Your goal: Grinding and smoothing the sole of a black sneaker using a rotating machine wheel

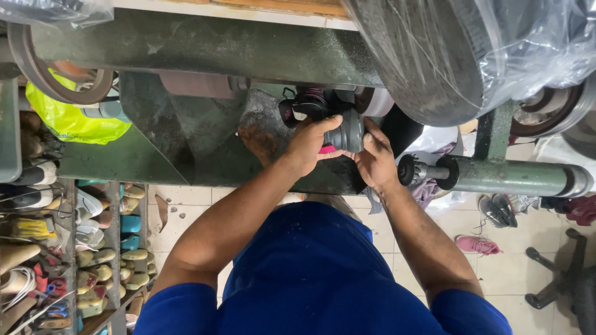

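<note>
Both my hands hold a dark shoe [343,131] with a grey sole and pink trim against the green finishing machine [205,49]. My left hand [308,144] wraps over the shoe's left side and top. My right hand [374,159] grips it from the right, thumb on the sole. The shoe's front end with laces [304,105] points toward a sanding drum [375,102] on the machine's shaft. Much of the upper is hidden behind my fingers.
A plastic-covered drum [459,56] hangs at upper right above a green shaft with a black wheel [410,169]. Shelves of shoe lasts and soles [105,254] stand at left beside a yellow bag [68,118]. Loose shoes [478,244] lie on the tiled floor; chair base [565,279] at right.
</note>
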